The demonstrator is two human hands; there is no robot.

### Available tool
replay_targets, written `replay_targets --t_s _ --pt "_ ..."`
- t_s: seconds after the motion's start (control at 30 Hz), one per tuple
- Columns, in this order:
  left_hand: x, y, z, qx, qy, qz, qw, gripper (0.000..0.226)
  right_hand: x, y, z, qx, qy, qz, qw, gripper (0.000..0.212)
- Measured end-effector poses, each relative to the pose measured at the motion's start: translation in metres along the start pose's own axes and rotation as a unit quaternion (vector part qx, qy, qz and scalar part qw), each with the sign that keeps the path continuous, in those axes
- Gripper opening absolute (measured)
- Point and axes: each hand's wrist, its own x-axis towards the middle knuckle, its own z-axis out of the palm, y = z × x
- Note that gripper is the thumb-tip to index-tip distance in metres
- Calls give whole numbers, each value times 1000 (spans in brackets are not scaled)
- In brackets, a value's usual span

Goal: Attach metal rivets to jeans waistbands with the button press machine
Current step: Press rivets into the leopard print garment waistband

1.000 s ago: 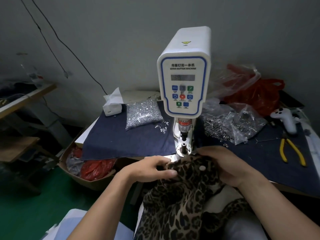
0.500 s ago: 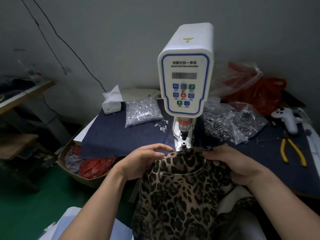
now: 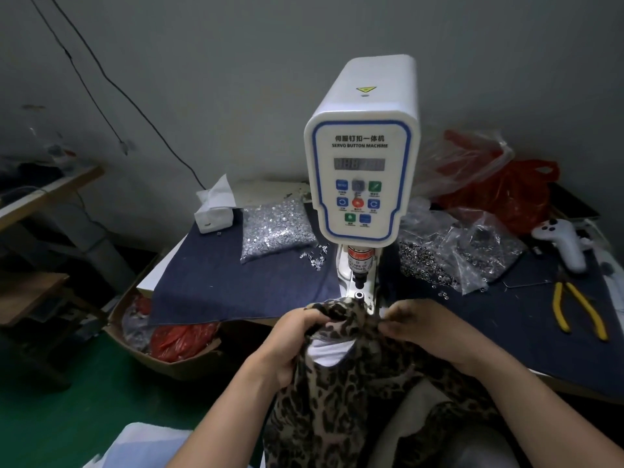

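A work table (image 3: pixel 574 373) draped in dark blue denim cloth (image 3: pixel 243 285) stands against a grey wall, with a green floor below its left edge and black cables hanging down the wall. Near the table's front edge stands the white servo button machine (image 3: pixel 363 157), its blue-bordered control panel facing the camera and its press head (image 3: pixel 358 265) hanging over the lower die. Compared with half a second ago, the leopard-print jeans (image 3: pixel 337 400) have been bunched and lifted, so the waistband (image 3: pixel 341 307) now sits just in front of the die where it earlier lay flatter and lower, and both hands have drawn closer together. The left hand (image 3: pixel 290 336) clenches a fold of the waistband on its left side, fingers curled round the fabric; the right hand (image 3: pixel 415 322) pinches the waistband's right side, just beside the machine's base. Left of the machine, toward the table's back edge, a clear bag of silver rivets (image 3: pixel 273 228) lies on the denim with a few loose ones spilled beside it, and a white tissue box (image 3: pixel 214 211) sits at the back-left corner. Right of the machine, open clear bags of metal rings (image 3: pixel 449 255) lie crumpled, with red plastic bags (image 3: pixel 499 190) behind them. Yellow-handled pliers (image 3: pixel 577 309) and a white handheld controller (image 3: pixel 564 244) lie near the right edge. On the floor under the left edge, a cardboard box (image 3: pixel 162 352) holds a red bag and clear plastic.
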Motion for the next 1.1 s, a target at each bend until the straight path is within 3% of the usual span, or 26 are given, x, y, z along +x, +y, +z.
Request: replay_targets --t_s 0.1,0.17,0.23,0.3,0.37,0.5,0.6,0.83,1.1 --pt "5 8 -1 53 42 -3 998 36 23 10 -24 -146 165 -37 975 11" --pt "10 20 -5 129 72 2 989 48 40 18 -43 -202 304 -26 931 15" --pt "25 33 -12 211 121 0 970 62 58 29 -56 -292 353 -11 889 15" --pt "48 45 -21 311 217 12 925 72 73 40 -58 -357 353 5 865 16" --pt "72 50 -33 402 297 41 865 64 79 49 -53 -390 362 13 846 18" --pt "108 45 -45 505 338 62 792 27 83 59 -45 -381 434 -32 816 6" --pt "123 39 -40 548 338 55 763 21 82 55 -45 -338 457 -30 822 5" --pt "129 32 -41 543 348 91 758 9 84 57 -42 -366 432 -16 824 11" --pt "125 26 -39 501 395 124 760 18 81 58 -42 -385 410 -14 827 14"
